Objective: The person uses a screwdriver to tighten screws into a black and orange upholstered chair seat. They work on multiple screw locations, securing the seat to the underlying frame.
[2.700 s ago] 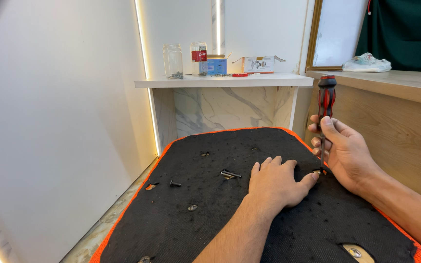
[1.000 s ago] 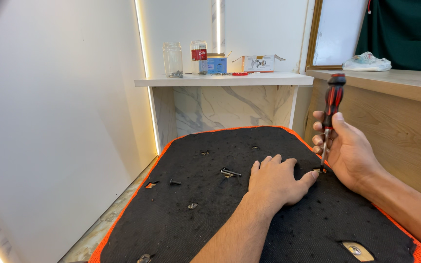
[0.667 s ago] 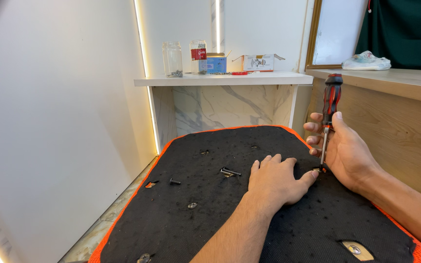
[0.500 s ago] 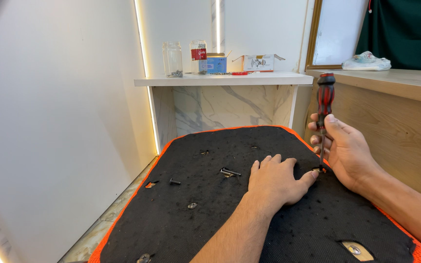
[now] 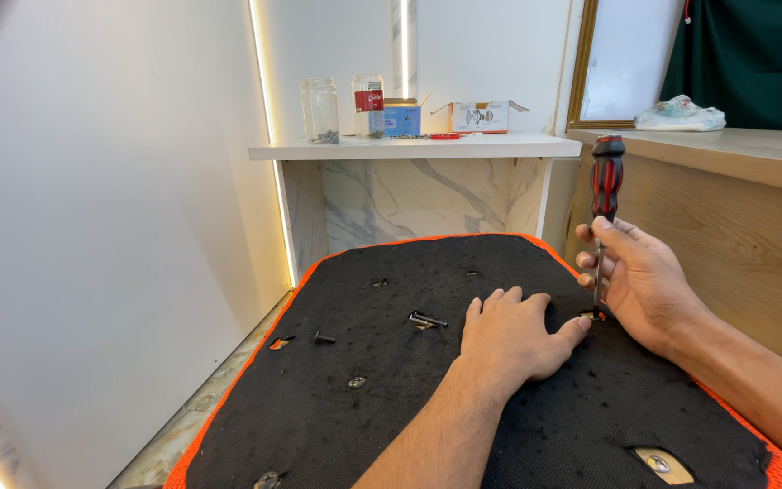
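Right hand (image 5: 649,281) fingers pinch the red-black screwdriver (image 5: 605,208) upright, tip down, probably on a screw. Left hand (image 5: 513,330) lies flat, fingers loosely spread, on fuzzy black fabric (image 5: 391,398).

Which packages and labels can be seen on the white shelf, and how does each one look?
Blue box: middle of the shelf, small, flaps open.
White box: right of the blue one, oblong, flaps open, a picture on its front.
Labelled jar: left of the blue box, clear, with a red label.
Plain jar: furthest left, clear, no label.
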